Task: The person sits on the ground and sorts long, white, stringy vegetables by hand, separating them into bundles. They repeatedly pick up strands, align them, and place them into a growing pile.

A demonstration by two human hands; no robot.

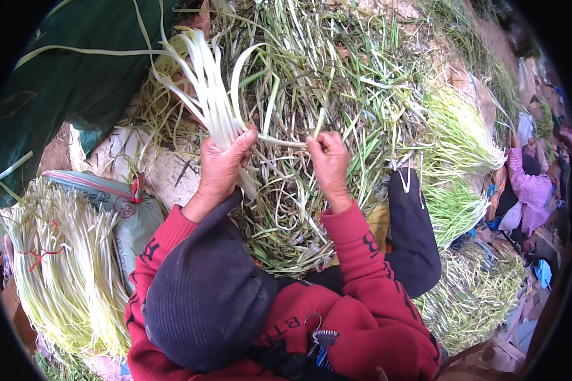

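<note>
My left hand (221, 159) grips a bunch of long white-stemmed greens (214, 85), perhaps blanched garlic chives. The bunch stands tilted, with its short end poking out below the fist. Between finger and thumb, my right hand (329, 162) pinches a thin pale strand (286, 141) that stretches across from beside the left fist. A piece of green leaf (320, 123) sticks up from the right fingertips. Beneath both hands spreads a thick layer of loose leaves and trimmings (291, 190). A dark knit cap (209, 285) covers part of the view below the left hand.
Bundles of pale stalks (71, 266) with a red tie (39, 255) stand lower left, against a printed woven sack (138, 224). Dark green cloth (76, 90) hangs upper left. Rightward are green heaps (462, 133), a bent trousered leg (412, 233), and another person (529, 185).
</note>
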